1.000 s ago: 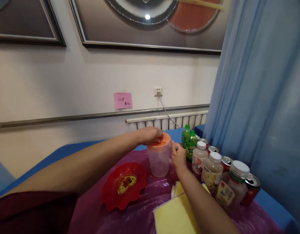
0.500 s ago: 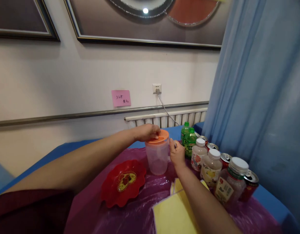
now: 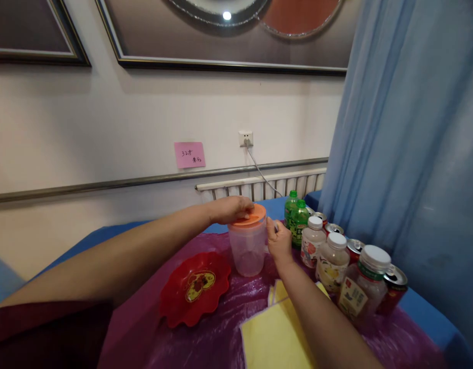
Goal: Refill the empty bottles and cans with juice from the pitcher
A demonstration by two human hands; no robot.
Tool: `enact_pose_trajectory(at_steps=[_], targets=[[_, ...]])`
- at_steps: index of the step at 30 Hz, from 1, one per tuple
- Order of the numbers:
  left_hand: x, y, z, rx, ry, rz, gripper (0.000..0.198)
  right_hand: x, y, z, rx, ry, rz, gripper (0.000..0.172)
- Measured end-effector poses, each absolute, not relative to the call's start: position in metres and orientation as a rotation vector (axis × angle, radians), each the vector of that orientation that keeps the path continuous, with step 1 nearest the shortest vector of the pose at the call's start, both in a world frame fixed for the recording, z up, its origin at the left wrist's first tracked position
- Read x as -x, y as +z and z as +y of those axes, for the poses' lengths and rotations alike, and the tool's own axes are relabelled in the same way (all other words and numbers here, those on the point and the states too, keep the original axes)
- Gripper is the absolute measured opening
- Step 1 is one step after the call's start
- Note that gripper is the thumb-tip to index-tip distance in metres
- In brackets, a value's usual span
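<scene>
A clear plastic pitcher (image 3: 248, 251) with an orange lid (image 3: 251, 217) stands on the purple plastic sheet (image 3: 205, 343). My left hand (image 3: 231, 208) lies over the back left of the lid, fingers curled down onto its rim. My right hand (image 3: 278, 241) is closed round the pitcher's handle on its right side. The handle itself is mostly hidden by my fingers.
A red scalloped dish (image 3: 194, 287) sits left of the pitcher. Yellow cloths (image 3: 275, 338) lie near me. Two green bottles (image 3: 298, 220), white-capped bottles (image 3: 332, 261), a jar (image 3: 361, 287) and several red cans (image 3: 390, 289) line the right side, by a blue curtain (image 3: 413, 143).
My left hand has slid from the middle of the lid towards its back left rim. My right hand stays at the handle. The view has shifted slightly.
</scene>
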State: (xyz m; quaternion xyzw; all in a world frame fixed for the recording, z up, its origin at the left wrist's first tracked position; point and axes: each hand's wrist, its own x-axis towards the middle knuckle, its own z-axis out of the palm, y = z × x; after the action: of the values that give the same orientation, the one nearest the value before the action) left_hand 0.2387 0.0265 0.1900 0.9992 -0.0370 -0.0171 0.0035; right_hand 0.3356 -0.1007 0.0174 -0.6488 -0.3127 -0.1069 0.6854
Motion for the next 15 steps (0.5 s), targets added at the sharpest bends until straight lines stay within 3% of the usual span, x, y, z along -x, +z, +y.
enact_pose_trajectory(at_steps=[7, 15], targets=[[-0.226, 0.199, 0.027, -3.15, -0.093, 0.254, 0.031, -0.33, 0.015, -0.102, 1.437, -0.241, -0.693, 0.06], [-0.228, 0.197, 0.019, -3.285, -0.11, 0.611, 0.013, -0.33, 0.014, -0.102, 1.439, -0.246, -0.693, 0.059]])
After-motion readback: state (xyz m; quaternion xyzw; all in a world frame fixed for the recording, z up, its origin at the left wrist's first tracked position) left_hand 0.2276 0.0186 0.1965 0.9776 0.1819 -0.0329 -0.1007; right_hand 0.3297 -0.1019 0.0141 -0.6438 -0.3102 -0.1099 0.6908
